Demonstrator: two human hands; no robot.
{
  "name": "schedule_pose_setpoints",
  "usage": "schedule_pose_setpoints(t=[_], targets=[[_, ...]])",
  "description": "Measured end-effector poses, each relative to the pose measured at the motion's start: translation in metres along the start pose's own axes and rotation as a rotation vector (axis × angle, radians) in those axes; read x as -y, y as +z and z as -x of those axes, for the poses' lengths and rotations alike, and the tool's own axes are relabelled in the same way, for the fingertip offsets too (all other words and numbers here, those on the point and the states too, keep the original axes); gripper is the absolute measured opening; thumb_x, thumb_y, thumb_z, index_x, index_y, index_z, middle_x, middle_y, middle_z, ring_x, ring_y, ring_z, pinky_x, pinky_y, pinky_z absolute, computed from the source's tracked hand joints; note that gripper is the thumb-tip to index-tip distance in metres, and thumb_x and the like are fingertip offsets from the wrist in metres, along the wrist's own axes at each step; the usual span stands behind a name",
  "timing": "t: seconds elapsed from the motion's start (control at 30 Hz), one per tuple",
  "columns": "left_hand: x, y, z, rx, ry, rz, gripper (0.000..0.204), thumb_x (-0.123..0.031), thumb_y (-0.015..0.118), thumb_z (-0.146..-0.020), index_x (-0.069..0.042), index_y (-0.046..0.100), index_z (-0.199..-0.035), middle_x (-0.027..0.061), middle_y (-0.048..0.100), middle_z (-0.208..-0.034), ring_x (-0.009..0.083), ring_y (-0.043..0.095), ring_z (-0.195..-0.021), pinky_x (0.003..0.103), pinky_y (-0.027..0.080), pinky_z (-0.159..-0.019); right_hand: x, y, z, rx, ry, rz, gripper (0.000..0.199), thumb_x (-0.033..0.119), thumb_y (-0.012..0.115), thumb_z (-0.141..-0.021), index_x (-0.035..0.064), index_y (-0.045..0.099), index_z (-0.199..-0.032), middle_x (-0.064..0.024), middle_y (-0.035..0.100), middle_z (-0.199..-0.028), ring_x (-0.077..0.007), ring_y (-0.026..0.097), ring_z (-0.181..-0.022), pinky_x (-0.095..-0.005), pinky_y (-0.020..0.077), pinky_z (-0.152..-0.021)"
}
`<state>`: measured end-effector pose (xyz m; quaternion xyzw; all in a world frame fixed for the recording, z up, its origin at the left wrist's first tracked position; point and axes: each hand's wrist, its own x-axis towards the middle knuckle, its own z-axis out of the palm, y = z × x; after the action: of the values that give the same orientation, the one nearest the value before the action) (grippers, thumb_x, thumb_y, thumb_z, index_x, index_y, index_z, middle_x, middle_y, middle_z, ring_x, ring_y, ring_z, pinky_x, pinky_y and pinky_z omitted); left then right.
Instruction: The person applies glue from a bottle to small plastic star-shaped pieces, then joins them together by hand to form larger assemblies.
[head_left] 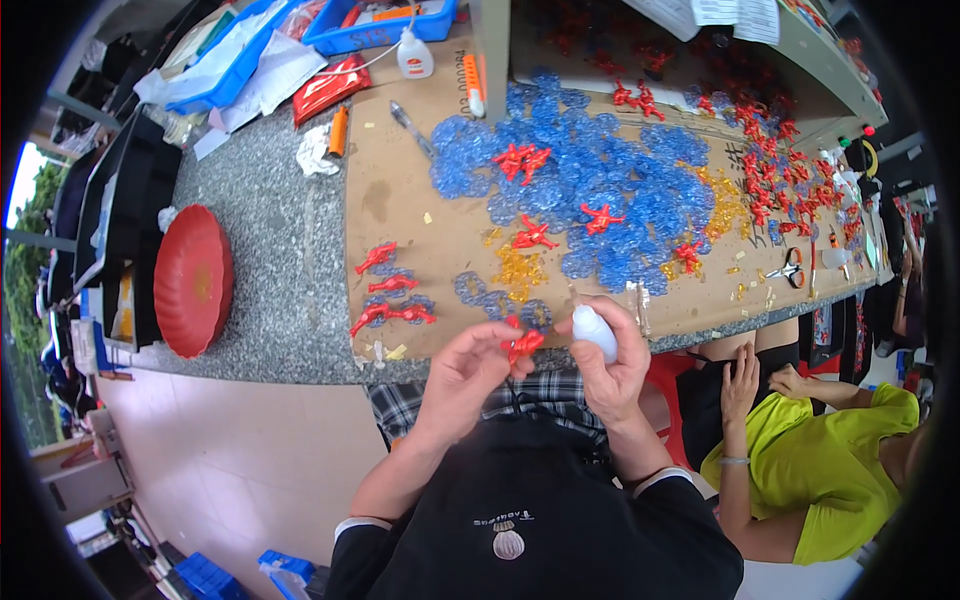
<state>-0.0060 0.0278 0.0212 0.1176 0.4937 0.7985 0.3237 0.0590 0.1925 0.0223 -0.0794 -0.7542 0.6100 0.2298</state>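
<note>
Between the fingertips of my left hand (468, 372) is a small red plastic figure (524, 345), held just off the table's near edge. My right hand (622, 362) grips a white squeeze bottle (593, 332), its thin nozzle pointing up and away from me. Just beyond both hands lie a few clear blue discs (495, 303) and a small heap of yellow plastic bits (519, 270). To the left, several red figures (392, 284) rest on blue discs. A large pile of blue discs (610, 190) spreads over the cardboard (400, 225), with more red figures on it.
A red scalloped bowl (193, 282) stands at the left. Scissors (792, 268) lie at the right, and a white bottle (414, 55) stands near blue trays (375, 35) at the back. A person in a yellow-green shirt (820, 465) sits to my right.
</note>
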Motion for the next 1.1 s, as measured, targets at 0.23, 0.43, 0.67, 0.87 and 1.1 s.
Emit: schedule_pose_setpoints(t=[0.23,0.43,0.67,0.87,1.1], targets=[[0.012,-0.015,0.027,-0.147,-0.226,0.537,0.025,-0.022,0.053,-0.093,-0.008,0.052,-0.113,0.0049,0.057,-0.089,0.0148,0.056,-0.076,0.026,0.046,-0.068,0.015,-0.01,0.015,0.132,0.029,0.023,0.039,0.009,0.071,-0.074,-0.0022,0.052,-0.106,-0.0091,0.063,-0.083,-0.0111,0.059,-0.071,-0.0241,0.0466,-0.064],[0.011,-0.017,0.029,-0.162,-0.331,0.751,0.034,-0.028,0.048,-0.095,-0.006,0.048,-0.122,0.0032,0.051,-0.091,0.0141,0.051,-0.082,0.027,0.044,-0.075,0.021,-0.002,0.009,0.135,-0.158,0.147,0.038,0.009,0.081,-0.059,-0.0036,0.066,-0.091,-0.0101,0.062,-0.068,-0.0172,0.058,-0.057,-0.0263,0.0441,-0.053],[0.013,-0.02,0.03,-0.164,-0.331,0.774,0.034,-0.028,0.048,-0.095,-0.005,0.049,-0.12,0.0028,0.051,-0.089,0.014,0.05,-0.08,0.026,0.043,-0.075,0.018,0.005,0.009,0.122,-0.168,0.198,0.04,0.01,0.081,-0.056,-0.0034,0.068,-0.092,-0.0096,0.061,-0.063,-0.0186,0.057,-0.054,-0.0267,0.0418,-0.051],[0.012,-0.021,0.029,-0.156,-0.338,0.761,0.034,-0.028,0.046,-0.096,-0.004,0.05,-0.12,0.0027,0.051,-0.088,0.0137,0.049,-0.08,0.027,0.043,-0.075,0.019,0.005,0.009,0.14,-0.106,0.202,0.038,0.01,0.08,-0.057,-0.0029,0.068,-0.09,-0.0097,0.061,-0.063,-0.0185,0.057,-0.053,-0.0268,0.042,-0.051],[0.016,-0.023,0.029,-0.134,-0.348,0.755,0.038,-0.028,0.046,-0.096,-0.003,0.047,-0.125,0.0027,0.051,-0.088,0.0133,0.049,-0.08,0.027,0.043,-0.076,0.022,0.003,0.008,0.131,-0.089,0.132,0.037,0.01,0.079,-0.057,-0.0025,0.069,-0.09,-0.0102,0.063,-0.065,-0.0196,0.06,-0.056,-0.0277,0.0444,-0.053]])
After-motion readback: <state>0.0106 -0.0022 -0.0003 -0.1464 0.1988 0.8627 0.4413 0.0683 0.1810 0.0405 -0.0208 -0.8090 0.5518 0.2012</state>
